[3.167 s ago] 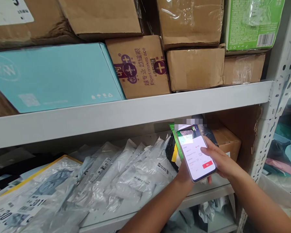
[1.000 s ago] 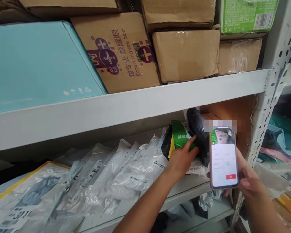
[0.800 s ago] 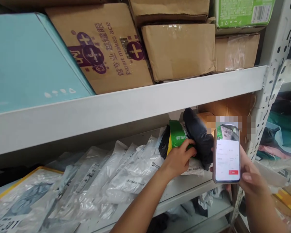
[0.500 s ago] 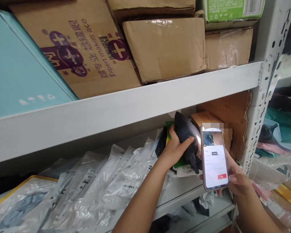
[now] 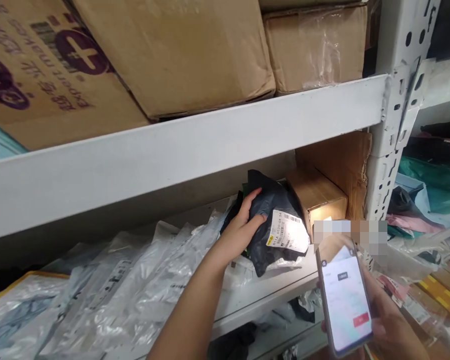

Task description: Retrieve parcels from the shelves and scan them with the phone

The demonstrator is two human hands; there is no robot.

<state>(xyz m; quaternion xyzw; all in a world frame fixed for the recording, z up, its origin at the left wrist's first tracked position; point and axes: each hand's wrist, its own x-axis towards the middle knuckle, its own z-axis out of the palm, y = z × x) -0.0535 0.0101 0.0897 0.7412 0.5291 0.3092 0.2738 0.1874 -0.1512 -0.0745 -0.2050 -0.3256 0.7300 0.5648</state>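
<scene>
My left hand (image 5: 243, 229) reaches into the lower shelf and grips a black plastic mailer parcel (image 5: 273, 210) that carries a white barcode label (image 5: 287, 231). The parcel stands tilted between the clear bags and a small cardboard box (image 5: 318, 198). My right hand (image 5: 388, 329) holds a smartphone (image 5: 345, 300) low at the right, its lit screen facing me with a red button near the bottom.
Several clear poly-bagged parcels (image 5: 108, 290) lie across the lower shelf to the left. A grey shelf beam (image 5: 195, 150) runs overhead with cardboard boxes (image 5: 180, 50) on it. A perforated upright (image 5: 390, 150) stands at the right, with more bags (image 5: 427, 200) beyond it.
My left hand moved from the green packet to the black mailer and turned its label outward. The phone dropped lower and to the right. The view closed in on the shelf.
</scene>
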